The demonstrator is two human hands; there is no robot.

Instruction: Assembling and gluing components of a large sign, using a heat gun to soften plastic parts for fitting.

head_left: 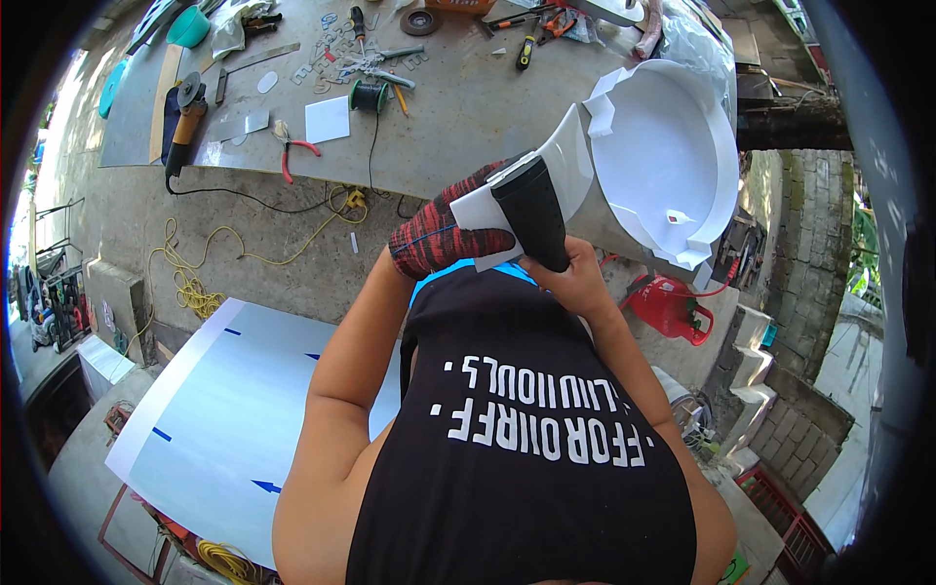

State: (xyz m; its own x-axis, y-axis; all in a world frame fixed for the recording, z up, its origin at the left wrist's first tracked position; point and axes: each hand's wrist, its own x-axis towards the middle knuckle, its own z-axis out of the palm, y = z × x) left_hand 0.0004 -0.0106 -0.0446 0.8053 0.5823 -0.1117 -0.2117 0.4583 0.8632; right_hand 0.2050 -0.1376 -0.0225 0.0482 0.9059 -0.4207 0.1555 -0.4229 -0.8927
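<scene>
My left hand [436, 234], in a red and black knit glove, closes round a white sheet piece [478, 209] that lies along a black, slab-like piece with a pale edge [532, 210]. Its exact kind I cannot make out. My bare right hand [577, 283] grips the lower end of that black piece. A curved white strip [567, 156] rises beyond it toward the table. To the right, at the table's edge, sits a large oval white form [668, 161] with upturned, notched walls. A small red-marked scrap lies inside it.
On the grey metal table [439, 146] lie an angle grinder [185, 122], red-handled pliers [297, 156], a black wire spool [370, 96] and a screwdriver [526, 53]. A red gas cylinder [673, 307] stands below right. A yellow cord [195, 292] and a large pale sheet [234, 390] are at left.
</scene>
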